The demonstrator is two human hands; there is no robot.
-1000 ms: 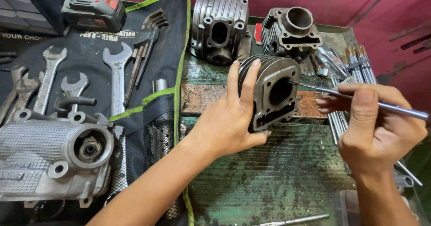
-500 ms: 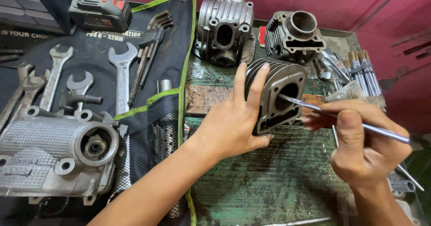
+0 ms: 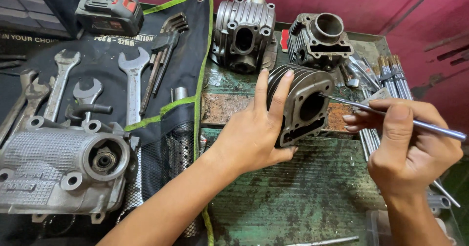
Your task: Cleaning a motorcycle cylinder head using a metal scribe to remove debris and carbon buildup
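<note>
While the left hand keeps its grip clamped on the finned cylinder, stood on the tabletop, the right hand, grip pinched on a thin rod, has its tip at the bore; insertion apparently just beginning.

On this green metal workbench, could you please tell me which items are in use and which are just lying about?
In use:
- dark finned engine cylinder, steadied by left hand
- thin steel rod, held in right hand, tip at the bore

Lying about:
- silver spanners on black tool roll
- two grey finned cylinders
- grey engine cover
- black battery pack
</note>
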